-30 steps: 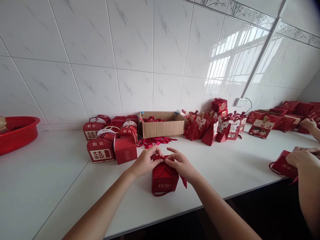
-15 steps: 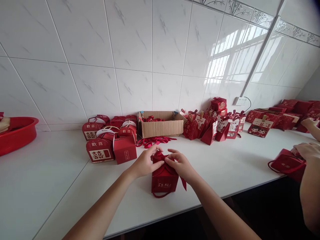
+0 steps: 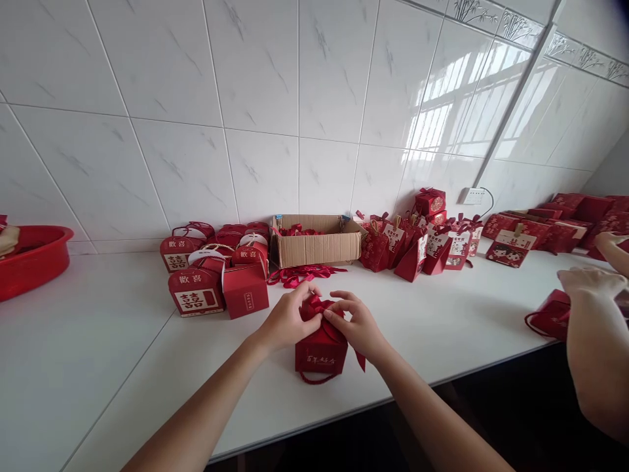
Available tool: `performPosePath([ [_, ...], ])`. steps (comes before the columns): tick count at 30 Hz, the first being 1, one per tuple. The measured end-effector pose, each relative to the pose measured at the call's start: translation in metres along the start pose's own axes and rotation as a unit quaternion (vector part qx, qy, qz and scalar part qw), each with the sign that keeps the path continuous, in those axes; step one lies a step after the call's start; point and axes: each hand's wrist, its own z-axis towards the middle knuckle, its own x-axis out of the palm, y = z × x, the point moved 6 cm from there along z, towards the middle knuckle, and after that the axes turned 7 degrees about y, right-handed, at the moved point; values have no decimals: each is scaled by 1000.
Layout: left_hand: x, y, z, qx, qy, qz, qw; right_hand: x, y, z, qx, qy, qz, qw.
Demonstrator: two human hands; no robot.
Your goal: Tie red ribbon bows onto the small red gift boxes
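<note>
A small red gift box [image 3: 319, 354] with gold lettering stands on the white counter [image 3: 98, 367] near its front edge. A red ribbon [image 3: 317, 306] is bunched on the box's top, with a tail hanging down its right side. My left hand [image 3: 287, 319] pinches the ribbon from the left, fingers closed. My right hand [image 3: 356, 321] pinches it from the right, fingertips meeting the left hand's over the box.
An open cardboard carton [image 3: 317, 246] with loose red ribbons [image 3: 299, 274] stands behind. Red arched boxes [image 3: 196, 288] cluster at the left, red bags [image 3: 413, 252] at the right. A red basin [image 3: 32, 259] sits far left. Another person's hand [image 3: 590, 283] works a red box [image 3: 553, 314] at right.
My fingers have gathered the ribbon higher into a bunch on the box top. The other person's hand at right has lifted off their red box. The view shifted slightly.
</note>
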Motion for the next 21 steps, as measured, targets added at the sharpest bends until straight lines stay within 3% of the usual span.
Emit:
performPosePath([
  [13, -3, -5, -3, -20, -10, 27, 999, 7, 3, -3, -22, -27, 0, 999],
  [21, 0, 1, 0, -18, 10, -15, 1000, 12, 4, -5, -36, 30, 85, 995],
])
